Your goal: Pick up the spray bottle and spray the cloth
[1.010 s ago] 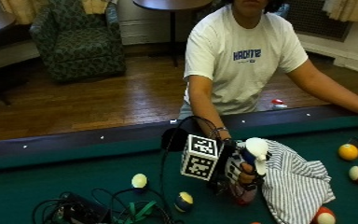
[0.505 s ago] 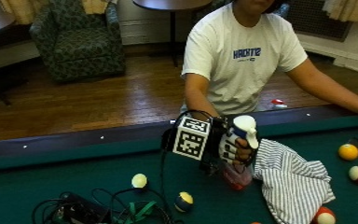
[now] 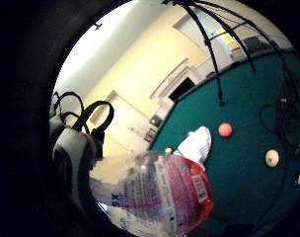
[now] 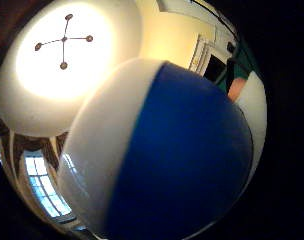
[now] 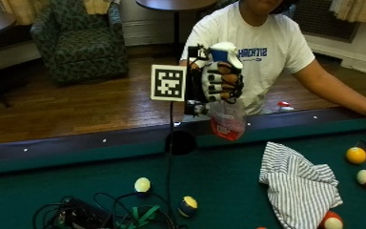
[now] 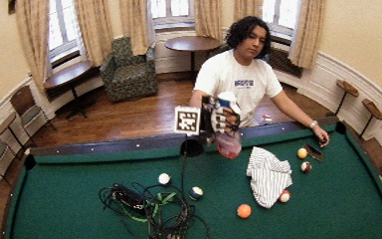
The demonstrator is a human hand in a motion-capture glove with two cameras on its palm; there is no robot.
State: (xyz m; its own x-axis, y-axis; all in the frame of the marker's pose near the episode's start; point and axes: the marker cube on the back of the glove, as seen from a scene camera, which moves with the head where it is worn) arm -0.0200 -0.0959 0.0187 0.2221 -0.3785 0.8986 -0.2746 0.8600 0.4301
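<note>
The gloved right hand (image 5: 220,81) grips the spray bottle (image 5: 226,117) above the pool table's (image 5: 75,183) far edge; its nozzle should face the striped cloth (image 5: 300,186) near the right edge before squeezing

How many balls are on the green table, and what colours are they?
Pale cream ball: 1
Blue-striped ball: 1
Orange ball: 1
Yellow ball: 1
Red-and-white balls: 2
Total: 6 balls
</note>
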